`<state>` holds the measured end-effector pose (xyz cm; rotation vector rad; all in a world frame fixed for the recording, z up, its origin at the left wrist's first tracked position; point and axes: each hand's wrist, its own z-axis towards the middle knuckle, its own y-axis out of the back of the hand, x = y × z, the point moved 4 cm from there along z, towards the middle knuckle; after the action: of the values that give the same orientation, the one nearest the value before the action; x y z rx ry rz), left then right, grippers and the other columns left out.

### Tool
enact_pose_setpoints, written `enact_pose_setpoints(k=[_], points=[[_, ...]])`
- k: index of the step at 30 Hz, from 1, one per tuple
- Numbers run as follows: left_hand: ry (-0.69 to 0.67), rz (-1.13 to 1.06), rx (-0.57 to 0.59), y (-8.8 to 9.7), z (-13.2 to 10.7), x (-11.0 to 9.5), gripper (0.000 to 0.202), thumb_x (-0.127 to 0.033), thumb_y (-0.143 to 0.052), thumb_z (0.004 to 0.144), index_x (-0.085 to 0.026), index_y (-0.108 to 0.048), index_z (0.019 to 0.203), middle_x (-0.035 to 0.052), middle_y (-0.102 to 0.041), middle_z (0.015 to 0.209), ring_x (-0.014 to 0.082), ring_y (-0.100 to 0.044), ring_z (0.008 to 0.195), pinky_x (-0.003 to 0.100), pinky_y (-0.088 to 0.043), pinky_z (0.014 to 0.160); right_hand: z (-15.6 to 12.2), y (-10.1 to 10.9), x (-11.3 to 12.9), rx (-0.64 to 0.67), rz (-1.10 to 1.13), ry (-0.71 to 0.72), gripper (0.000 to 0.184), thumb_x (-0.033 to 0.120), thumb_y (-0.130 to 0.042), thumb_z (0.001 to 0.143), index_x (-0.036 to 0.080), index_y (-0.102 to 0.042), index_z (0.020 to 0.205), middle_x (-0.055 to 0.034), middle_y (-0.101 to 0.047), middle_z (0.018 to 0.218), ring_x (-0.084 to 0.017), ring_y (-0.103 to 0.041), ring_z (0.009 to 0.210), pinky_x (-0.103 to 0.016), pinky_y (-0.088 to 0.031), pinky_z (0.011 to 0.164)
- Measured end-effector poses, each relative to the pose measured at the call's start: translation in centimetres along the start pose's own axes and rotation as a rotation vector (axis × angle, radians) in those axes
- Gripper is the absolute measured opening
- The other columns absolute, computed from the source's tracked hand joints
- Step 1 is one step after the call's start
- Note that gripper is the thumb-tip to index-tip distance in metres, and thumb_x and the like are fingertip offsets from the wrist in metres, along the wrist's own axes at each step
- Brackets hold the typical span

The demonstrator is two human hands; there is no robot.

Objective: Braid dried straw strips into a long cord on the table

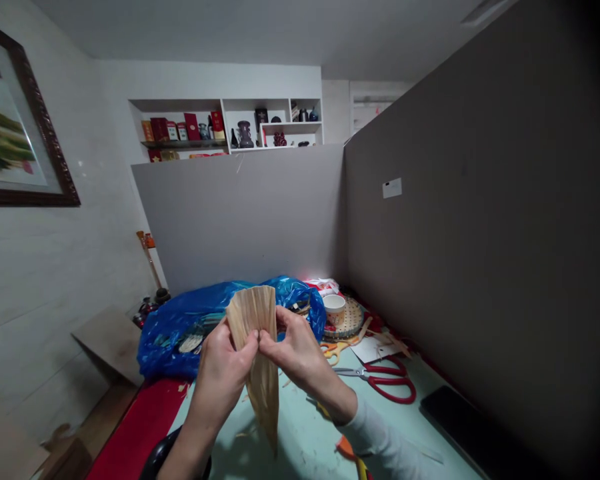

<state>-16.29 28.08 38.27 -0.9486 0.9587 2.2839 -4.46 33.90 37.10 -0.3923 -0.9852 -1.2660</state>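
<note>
A dried corn husk (266, 387), straw-coloured and ribbed, is held upright in front of me above the table. Its wide end is at the top and it narrows to a point below. My left hand (225, 360) grips the husk from the left, thumb on the near face. From the right, my right hand (300, 350) pinches it the same way. Both thumb tips meet near the middle of the husk, and the fingers behind it are partly hidden. Behind my hands lies a blue plastic bag (167, 337) with pieces of material showing inside.
Red-handled scissors (391, 383) and orange-handled scissors (334, 350) lie to the right on the pale green tabletop (300, 427). Beyond them a paper cup (335, 308) stands by a woven tray (354, 317). A dark flat object (460, 427) is at right. Grey partitions (250, 220) enclose the table.
</note>
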Motion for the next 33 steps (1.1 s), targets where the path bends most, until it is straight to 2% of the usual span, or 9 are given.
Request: enact_pose_setpoints(k=[8,14,17,25,30,33], points=[[-0.003,-0.126,-0.006,-0.2,0.1,0.3,0.026,-0.031,-0.064,0.071,-0.015,-0.064,0.092,0.0085,-0.074,0.087,0.0256,-0.069,0.079,0.032,-0.052,0.071,0.2,0.1,-0.2,-0.026,0.018,-0.02,0.016,0.018,-0.055,0.073,0.013,-0.063,0.086,-0.0041,-0.067,0.082,-0.017,-0.058,0.072,-0.027,-0.045,0.067],[0.025,-0.273,0.02,-0.4,0.3,0.4,0.033,-0.032,-0.068,0.071,-0.015,-0.064,0.099,0.0086,-0.075,0.095,0.026,-0.07,0.085,0.032,-0.053,0.074,0.3,0.2,-0.3,-0.031,0.047,-0.008,0.011,0.018,-0.055,0.075,0.015,-0.061,0.083,-0.003,-0.065,0.078,-0.017,-0.058,0.073,-0.027,-0.046,0.068],[0.0,-0.213,-0.001,-0.4,0.5,0.8,0.034,-0.031,-0.067,0.073,-0.015,-0.063,0.103,0.0094,-0.073,0.098,0.0263,-0.069,0.087,0.033,-0.052,0.076,0.2,0.2,-0.4,-0.031,0.016,-0.014,0.006,0.018,-0.055,0.075,0.016,-0.059,0.078,-0.0015,-0.062,0.073,-0.017,-0.058,0.073,-0.028,-0.046,0.07],[-0.017,-0.071,-0.01,-0.5,0.2,0.4,0.025,-0.028,-0.061,0.074,-0.016,-0.063,0.097,0.0106,-0.072,0.093,0.0277,-0.067,0.085,0.035,-0.05,0.076,0.1,0.0,-0.5,-0.034,0.005,0.002,0.001,0.017,-0.056,0.075,0.017,-0.056,0.075,0.0007,-0.058,0.069,-0.017,-0.056,0.074,-0.028,-0.046,0.073],[0.007,-0.126,-0.025,-0.5,0.2,0.5,0.026,-0.027,-0.065,0.07,-0.016,-0.065,0.093,0.0082,-0.074,0.087,0.0269,-0.068,0.08,0.033,-0.05,0.073,0.4,-0.4,-1.3,-0.016,0.116,-0.027,0.009,0.019,-0.061,0.073,0.017,-0.06,0.082,-0.0007,-0.062,0.075,-0.018,-0.056,0.078,-0.028,-0.046,0.074],[0.071,-0.295,0.066,-0.4,0.3,0.6,0.029,-0.03,-0.07,0.068,-0.015,-0.065,0.092,0.0074,-0.074,0.086,0.0256,-0.068,0.08,0.031,-0.051,0.072,0.6,-0.4,-1.4,0.032,0.266,-0.045,0.015,0.024,-0.065,0.072,0.017,-0.061,0.085,-0.0018,-0.064,0.08,-0.019,-0.058,0.08,-0.029,-0.047,0.073]])
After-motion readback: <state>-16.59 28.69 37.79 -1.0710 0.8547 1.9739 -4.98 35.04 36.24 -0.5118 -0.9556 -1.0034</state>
